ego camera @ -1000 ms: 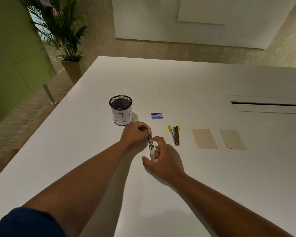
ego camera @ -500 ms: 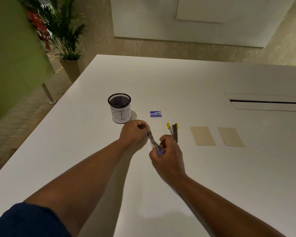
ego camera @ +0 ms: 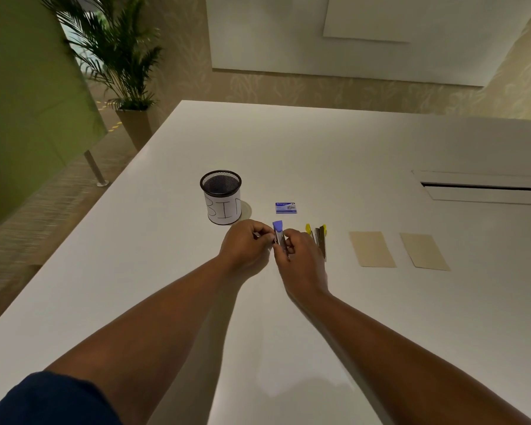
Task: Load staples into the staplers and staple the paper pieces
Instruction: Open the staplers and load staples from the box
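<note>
Standing left of the purple stapler (ego camera: 279, 234), just beyond the left hand (ego camera: 246, 245), a black mesh cup (ego camera: 221, 196) is wearing a white paper band lettered "BIN"; its inside is showing only dark, so its contents cannot be told. A small blue staple box (ego camera: 286, 207) is lying shut just beyond the purple stapler. Right of that stapler, a yellow stapler (ego camera: 318, 239) is lying opened out, and further right two tan paper pieces (ego camera: 372, 248) (ego camera: 424, 251) are lying side by side, apart. All of it is sitting on a white table (ego camera: 365, 154), with a potted palm (ego camera: 117, 65) standing past the far left corner. Both arms are reaching forward, the hands meeting over the table. The left hand is pinching the purple stapler with curled fingers, and the right hand (ego camera: 299, 259) is gripping it from the other side, its purple end pointing up.
</note>
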Available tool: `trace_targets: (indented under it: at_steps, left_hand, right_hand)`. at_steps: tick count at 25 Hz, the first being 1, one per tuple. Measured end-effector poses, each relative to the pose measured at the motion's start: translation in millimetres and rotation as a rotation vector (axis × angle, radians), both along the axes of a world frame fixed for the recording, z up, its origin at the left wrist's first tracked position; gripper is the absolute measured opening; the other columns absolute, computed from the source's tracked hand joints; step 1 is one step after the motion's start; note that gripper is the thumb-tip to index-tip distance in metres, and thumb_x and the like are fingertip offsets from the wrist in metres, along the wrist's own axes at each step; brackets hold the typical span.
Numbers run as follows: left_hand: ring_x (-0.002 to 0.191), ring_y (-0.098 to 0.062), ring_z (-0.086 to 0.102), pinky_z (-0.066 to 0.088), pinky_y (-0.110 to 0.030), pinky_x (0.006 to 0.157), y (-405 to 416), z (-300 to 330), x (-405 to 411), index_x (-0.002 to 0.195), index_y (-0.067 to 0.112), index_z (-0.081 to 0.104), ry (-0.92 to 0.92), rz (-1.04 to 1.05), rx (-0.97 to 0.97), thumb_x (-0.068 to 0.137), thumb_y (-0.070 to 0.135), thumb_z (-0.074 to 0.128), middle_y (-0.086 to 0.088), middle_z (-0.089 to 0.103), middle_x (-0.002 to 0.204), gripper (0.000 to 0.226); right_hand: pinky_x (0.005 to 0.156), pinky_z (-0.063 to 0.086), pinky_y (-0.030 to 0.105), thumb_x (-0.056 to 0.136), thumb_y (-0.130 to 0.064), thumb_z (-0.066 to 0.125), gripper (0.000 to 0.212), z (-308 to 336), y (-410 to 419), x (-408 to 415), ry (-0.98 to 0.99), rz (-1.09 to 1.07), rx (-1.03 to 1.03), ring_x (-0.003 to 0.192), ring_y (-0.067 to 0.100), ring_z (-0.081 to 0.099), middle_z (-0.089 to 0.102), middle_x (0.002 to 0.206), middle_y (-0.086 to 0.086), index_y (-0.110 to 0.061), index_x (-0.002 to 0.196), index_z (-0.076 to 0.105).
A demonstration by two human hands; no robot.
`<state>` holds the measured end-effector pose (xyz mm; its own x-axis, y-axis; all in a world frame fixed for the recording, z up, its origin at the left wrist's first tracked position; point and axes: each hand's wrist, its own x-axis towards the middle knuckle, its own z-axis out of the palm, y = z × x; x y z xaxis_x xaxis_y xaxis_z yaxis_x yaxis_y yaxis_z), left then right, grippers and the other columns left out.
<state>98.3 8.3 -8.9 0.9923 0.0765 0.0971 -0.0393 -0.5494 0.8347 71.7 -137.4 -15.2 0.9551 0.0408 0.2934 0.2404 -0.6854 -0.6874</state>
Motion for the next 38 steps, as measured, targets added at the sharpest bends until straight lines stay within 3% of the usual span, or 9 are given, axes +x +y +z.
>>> trace_targets:
  at_steps: [4, 8, 11, 15, 20, 24, 27, 32, 38]
  left_hand:
    - [0.083, -0.002, 0.067, 0.049, -0.021, 0.073, 0, -5, 4, 0.092, 0.023, 0.082, -0.026, -0.001, 0.055, 0.094, 0.02, 0.062, 0.011, 0.075, 0.087, 0.021]
    - [0.07, -0.018, 0.061, 0.05, -0.038, 0.07, 1, -4, 5, 0.074, 0.014, 0.069, -0.039, 0.011, -0.046, 0.101, 0.041, 0.046, 0.002, 0.065, 0.071, 0.045]
    - [0.06, -0.012, 0.045, 0.035, -0.03, 0.058, -5, -1, -4, 0.062, 0.023, 0.052, -0.077, -0.015, -0.013, 0.103, 0.058, 0.043, 0.01, 0.051, 0.06, 0.054]
    - [0.071, -0.01, 0.061, 0.05, -0.036, 0.073, -4, 2, -3, 0.07, 0.031, 0.072, 0.033, -0.035, -0.185, 0.091, 0.076, 0.048, 0.011, 0.071, 0.073, 0.054]
    - [0.069, -0.009, 0.055, 0.049, -0.039, 0.071, -3, 1, -6, 0.081, 0.014, 0.076, 0.098, -0.031, -0.474, 0.095, 0.041, 0.064, 0.004, 0.065, 0.069, 0.032]
    - [0.094, -0.033, 0.053, 0.054, -0.055, 0.093, 0, -4, -5, 0.095, 0.002, 0.071, 0.205, -0.049, -0.716, 0.084, 0.038, 0.065, -0.017, 0.059, 0.085, 0.038]
    - [0.097, -0.033, 0.051, 0.05, -0.048, 0.089, 0, 2, -7, 0.096, 0.007, 0.071, 0.2, -0.052, -0.725, 0.088, 0.033, 0.06, -0.016, 0.059, 0.092, 0.03]
    - [0.101, -0.037, 0.056, 0.047, -0.061, 0.098, 2, 2, -7, 0.097, 0.006, 0.07, 0.234, -0.052, -0.751, 0.087, 0.028, 0.053, -0.029, 0.06, 0.103, 0.03]
    - [0.095, -0.038, 0.06, 0.051, -0.055, 0.089, -2, 2, -6, 0.084, 0.008, 0.07, 0.245, -0.015, -0.793, 0.084, 0.031, 0.049, -0.024, 0.062, 0.092, 0.031]
  right_hand:
    - [0.055, 0.032, 0.02, 0.097, -0.031, 0.063, 0.016, -4, 2, 4, 0.063, -0.011, -0.068, 0.066, 0.005, 0.047, 0.053, 0.076, -0.01, -0.029, 0.088, 0.049]
    - [0.055, 0.044, 0.034, 0.094, -0.023, 0.059, 0.018, -4, 3, 6, 0.108, -0.018, -0.044, 0.062, 0.014, 0.049, 0.055, 0.068, -0.005, -0.024, 0.081, 0.048]
    - [0.056, 0.045, 0.036, 0.091, -0.017, 0.059, 0.012, -3, -2, 3, 0.083, -0.012, 0.009, 0.063, 0.015, 0.05, 0.055, 0.068, -0.005, -0.023, 0.083, 0.052]
    - [0.06, 0.052, 0.041, 0.09, -0.018, 0.057, 0.009, -6, -3, 4, 0.042, 0.026, 0.021, 0.07, 0.016, 0.053, 0.056, 0.072, -0.007, -0.027, 0.088, 0.054]
    - [0.07, 0.057, 0.042, 0.097, -0.031, 0.061, 0.007, -10, -3, 6, 0.026, 0.076, 0.06, 0.08, 0.013, 0.058, 0.063, 0.087, -0.01, -0.027, 0.103, 0.061]
    - [0.076, 0.059, 0.044, 0.089, -0.076, 0.044, 0.063, -8, -2, 7, 0.157, 0.089, 0.081, 0.088, 0.013, 0.067, 0.071, 0.095, -0.01, -0.032, 0.133, 0.057]
    - [0.085, 0.058, 0.042, 0.082, -0.091, 0.025, 0.092, -5, -2, 6, 0.17, 0.136, 0.058, 0.101, 0.013, 0.067, 0.071, 0.107, -0.01, -0.031, 0.149, 0.044]
    - [0.083, 0.042, 0.023, 0.1, -0.062, 0.045, 0.059, 1, -3, 3, 0.118, 0.192, 0.037, 0.108, 0.007, 0.057, 0.063, 0.133, -0.009, -0.029, 0.148, 0.046]
    - [0.084, 0.051, 0.027, 0.099, -0.065, 0.041, 0.059, -4, -1, 4, 0.104, 0.23, -0.027, 0.108, 0.012, 0.061, 0.063, 0.126, -0.006, -0.031, 0.147, 0.046]
